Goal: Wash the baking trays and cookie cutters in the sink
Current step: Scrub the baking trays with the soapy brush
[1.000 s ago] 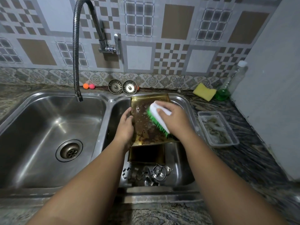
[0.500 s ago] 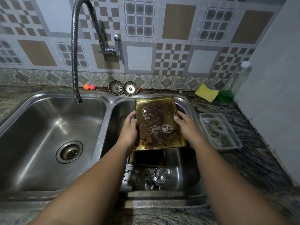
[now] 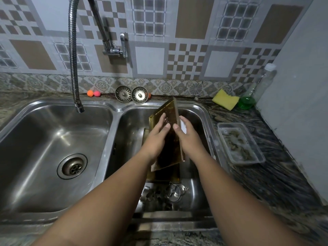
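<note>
A gold baking tray (image 3: 169, 110) stands tilted almost on edge over the right sink basin (image 3: 204, 112). My left hand (image 3: 157, 137) presses on its left face and my right hand (image 3: 186, 137) grips its right edge. A white object shows behind my right fingers; I cannot tell what it is. A second gold tray (image 3: 164, 176) lies flat in the basin beneath. Several metal cookie cutters (image 3: 173, 192) lie at the front of the same basin.
The left basin (image 3: 53, 139) has a drain (image 3: 72, 166) and the flexible faucet (image 3: 73, 59) hangs over it. Two strainer plugs (image 3: 131, 94) stand at the back. A yellow sponge (image 3: 225, 100), green soap bottle (image 3: 248, 101) and clear plastic container (image 3: 239, 142) sit on the right counter.
The brush left my right hand's view after scrubbing. Both hands took the tray by its sides and turned it from flat to nearly upright on edge.
</note>
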